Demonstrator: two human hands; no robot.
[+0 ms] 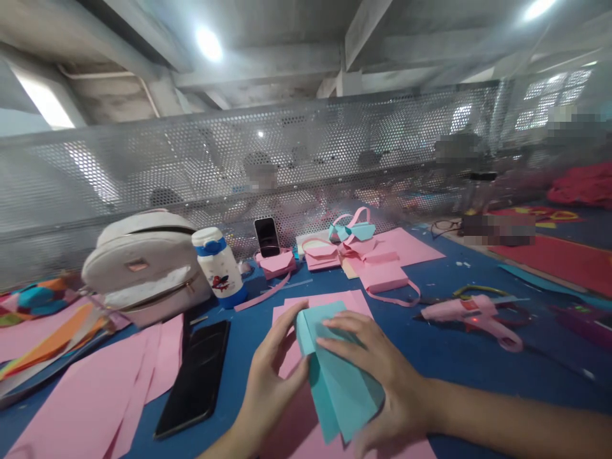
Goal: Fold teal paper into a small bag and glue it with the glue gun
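Observation:
Between my two hands is a folded piece of light-blue paper (342, 382), creased into a box-like shape with loose flaps at its near end. My left hand (272, 370) pinches its upper left edge between thumb and fingers. Spread over the top and right side, my right hand (387, 370) grips it, the thumb low and partly blurred. Beneath the folded paper lie pink sheets (356, 305) on the blue table. To the right rests a pink glue gun (471, 313) with a small red light showing.
A black phone (198, 376) and pink paper (95, 395) lie left. Behind stand a white backpack (143, 268), a bottle (220, 268), an upright phone (266, 236) and small pink paper bags (382, 271). A perforated metal screen (201, 166) closes the back. Red sheets (564, 261) lie far right.

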